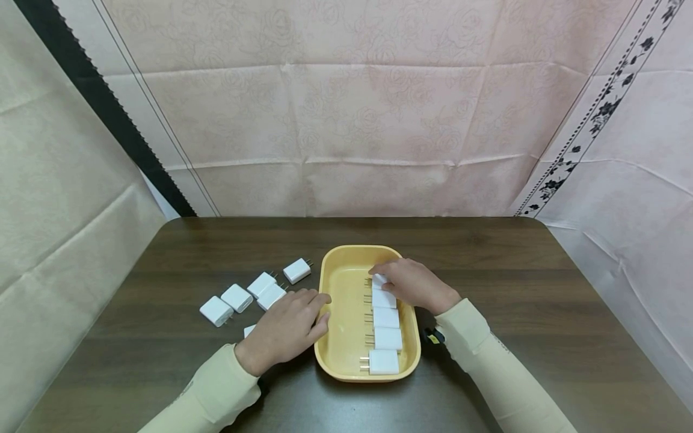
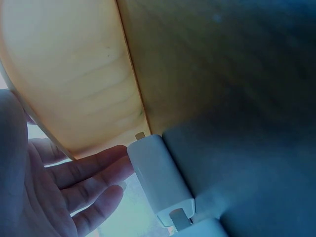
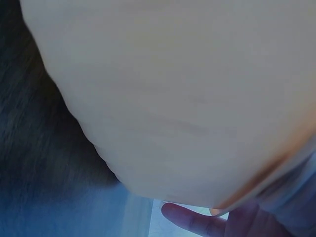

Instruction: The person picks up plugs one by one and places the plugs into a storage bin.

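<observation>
A yellow tray (image 1: 345, 361) stands on the dark wooden table. Several white two-prong wall chargers (image 1: 386, 338) lie in a row along its right side, prongs pointing left. At the far end of that row my right hand (image 1: 414, 284) pinches one white charger (image 1: 379, 280), partly covered by the fingers. Across the tray, my left hand (image 1: 287, 325) rests its fingers on the left rim. Those relaxed fingers (image 2: 94, 163) show in the left wrist view near another charger (image 2: 160, 180). A right finger (image 3: 190, 217) appears low in the right wrist view, beneath a large pale surface.
Left of the tray, several loose chargers (image 1: 237, 297) lie on the table (image 1: 471, 240). One charger (image 1: 249, 330) is mostly hidden behind the left hand. A small dark object with a yellow mark (image 1: 433, 337) shows by the right cuff. Patterned cloth (image 1: 379, 120) hangs behind the table.
</observation>
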Demonstrator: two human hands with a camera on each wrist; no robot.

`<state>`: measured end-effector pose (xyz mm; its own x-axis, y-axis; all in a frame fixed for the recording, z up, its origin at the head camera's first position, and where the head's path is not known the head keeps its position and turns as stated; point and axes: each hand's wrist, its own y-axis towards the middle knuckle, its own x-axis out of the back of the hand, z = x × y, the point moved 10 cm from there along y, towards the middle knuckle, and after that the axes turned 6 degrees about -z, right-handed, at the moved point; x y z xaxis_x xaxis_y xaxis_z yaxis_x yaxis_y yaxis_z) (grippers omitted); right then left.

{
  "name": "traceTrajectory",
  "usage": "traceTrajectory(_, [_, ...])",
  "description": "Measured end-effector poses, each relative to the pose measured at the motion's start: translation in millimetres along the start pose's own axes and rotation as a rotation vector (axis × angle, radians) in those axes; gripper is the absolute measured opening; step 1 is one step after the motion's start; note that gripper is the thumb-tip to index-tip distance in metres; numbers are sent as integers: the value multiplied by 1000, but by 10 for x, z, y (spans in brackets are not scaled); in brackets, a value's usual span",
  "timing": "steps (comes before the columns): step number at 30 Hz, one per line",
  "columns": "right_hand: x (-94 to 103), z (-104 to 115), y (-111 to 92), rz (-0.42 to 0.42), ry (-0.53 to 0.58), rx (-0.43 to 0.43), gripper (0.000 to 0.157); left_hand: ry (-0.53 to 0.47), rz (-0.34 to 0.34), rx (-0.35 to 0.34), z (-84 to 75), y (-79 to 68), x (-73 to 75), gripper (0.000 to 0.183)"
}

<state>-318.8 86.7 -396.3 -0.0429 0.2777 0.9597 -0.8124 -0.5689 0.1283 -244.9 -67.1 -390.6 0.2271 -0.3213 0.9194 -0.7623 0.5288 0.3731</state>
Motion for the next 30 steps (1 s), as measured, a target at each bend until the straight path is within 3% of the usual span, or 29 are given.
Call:
traceTrajectory(19, [78, 40, -34, -20, 9, 46, 31, 3, -18, -13, -10, -12, 16, 33])
traceTrajectory(30, [303, 73, -143, -144, -47, 68, 37, 15, -28, -22, -13, -13, 24, 32])
